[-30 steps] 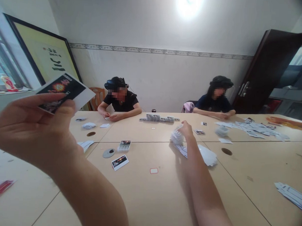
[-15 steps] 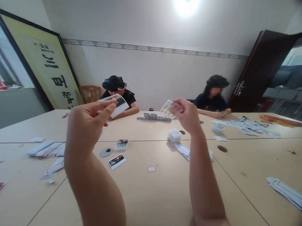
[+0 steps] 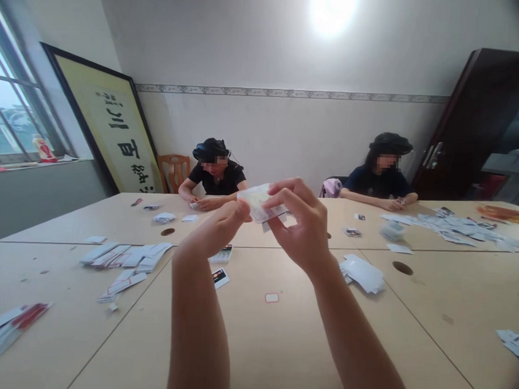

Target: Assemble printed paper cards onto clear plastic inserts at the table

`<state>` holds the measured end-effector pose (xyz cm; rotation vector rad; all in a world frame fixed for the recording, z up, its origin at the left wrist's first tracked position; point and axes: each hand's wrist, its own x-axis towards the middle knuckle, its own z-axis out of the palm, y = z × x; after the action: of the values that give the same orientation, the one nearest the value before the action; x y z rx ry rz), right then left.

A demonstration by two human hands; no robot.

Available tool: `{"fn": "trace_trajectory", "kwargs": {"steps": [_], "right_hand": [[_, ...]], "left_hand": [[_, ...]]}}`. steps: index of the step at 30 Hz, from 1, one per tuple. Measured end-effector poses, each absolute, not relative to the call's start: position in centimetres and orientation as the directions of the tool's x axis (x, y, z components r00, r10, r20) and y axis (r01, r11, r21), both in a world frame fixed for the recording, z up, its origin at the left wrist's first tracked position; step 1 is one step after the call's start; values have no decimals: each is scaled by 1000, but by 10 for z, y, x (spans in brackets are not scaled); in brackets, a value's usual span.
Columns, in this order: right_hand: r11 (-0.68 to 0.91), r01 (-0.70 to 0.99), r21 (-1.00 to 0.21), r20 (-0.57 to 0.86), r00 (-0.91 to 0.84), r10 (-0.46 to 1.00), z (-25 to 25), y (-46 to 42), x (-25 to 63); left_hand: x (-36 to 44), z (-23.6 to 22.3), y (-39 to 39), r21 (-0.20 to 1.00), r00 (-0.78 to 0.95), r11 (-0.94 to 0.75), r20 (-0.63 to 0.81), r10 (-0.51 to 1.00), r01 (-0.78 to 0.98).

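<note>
A small clear plastic box [image 3: 255, 202] is held up over the table between both hands. My left hand [image 3: 217, 230] is closed at the box's left end, thumb against the edge; its other fingers are mostly hidden. My right hand [image 3: 303, 222] grips the right end, fingers over the top and thumb below. From under the box sticks out the edge of a printed card [image 3: 274, 222]; which fingers press on it I cannot tell. Beyond my left wrist lie another printed card [image 3: 220, 277] and a partly covered clear box [image 3: 222, 254].
White paper pieces [image 3: 363, 273] lie right of my right wrist. Paper strips [image 3: 128, 256] spread at left, with red-and-white packets [image 3: 10, 330] nearer. Across the table sit two people [image 3: 217, 175] [image 3: 380, 177]. A heap of sachets [image 3: 456, 226] lies at far right.
My right hand has lifted a clear plastic box from the stack and carried it left. My left hand has brought its card in to meet the box. The view has shifted slightly.
</note>
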<state>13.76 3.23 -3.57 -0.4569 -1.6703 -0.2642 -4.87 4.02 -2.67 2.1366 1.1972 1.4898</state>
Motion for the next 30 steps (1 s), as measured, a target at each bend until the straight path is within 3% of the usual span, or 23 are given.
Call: {"fn": "trace_trajectory", "kwargs": {"steps": [7,12,17,22,26,30], "right_hand": [[931,357,-75,951,-256,175,-36,25,136],[940,330,-88,930,-311,196,-31,15,140],[876,385,-290,923,-130,363,-32,13,138],[820,224,-527,837,-30,546,-36,20,134],[800,176,-573,816,33,577,-34,18,136],[764,178,-620,782,54,621,-28,11,146]], "left_hand": [[-47,-30,40,726,149,-611,598,788,316],[-57,-28,36,592,199,-691,682,704,414],[-41,-16,25,585,157,-553,589,792,593],[-14,-13,20,428,247,-624,659,710,654],[6,-13,14,374,264,-652,697,667,660],[15,-14,7,367,280,-598,633,722,713]]}}
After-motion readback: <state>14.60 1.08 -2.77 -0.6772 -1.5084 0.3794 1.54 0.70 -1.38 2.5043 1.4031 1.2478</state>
